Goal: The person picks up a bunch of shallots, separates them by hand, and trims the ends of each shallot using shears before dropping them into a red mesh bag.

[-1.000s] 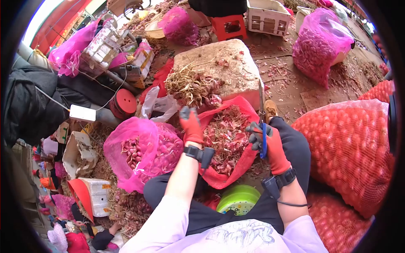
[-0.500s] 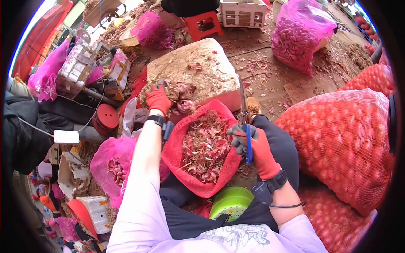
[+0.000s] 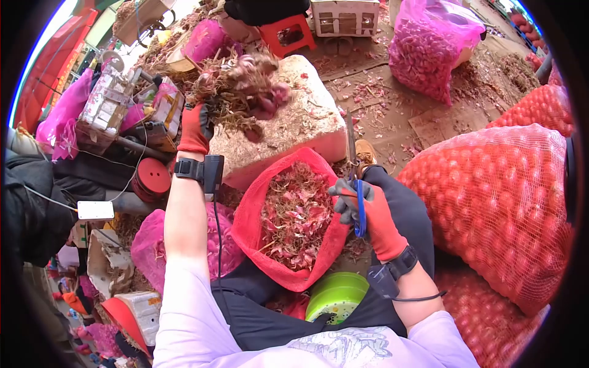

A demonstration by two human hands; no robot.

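Observation:
My left hand [image 3: 196,127], in a red glove, is closed on a bunch of dried shallots [image 3: 248,89] with roots and dry stems. The bunch is lifted over the far left part of a dirty white foam block [image 3: 300,119] and looks blurred by motion. In my right hand [image 3: 374,214], gloved in red and grey, is a pair of scissors [image 3: 361,211] with blue handles, blades pointing away from me. Between my legs stands an open red mesh sack [image 3: 243,228], holding dry skins and root trimmings [image 3: 297,214].
Full red net sacks of bulbs [image 3: 491,208] stack up at my right. A green basin [image 3: 334,294] sits below the red sack. Pink bags [image 3: 429,52], a red stool [image 3: 287,35] and a white crate [image 3: 345,18] stand farther off. Another person's dark sleeve [image 3: 37,190] is at left.
My left hand has moved up and left from the near edge of the foam block, raising the shallot bunch. My right hand with the scissors has hardly moved.

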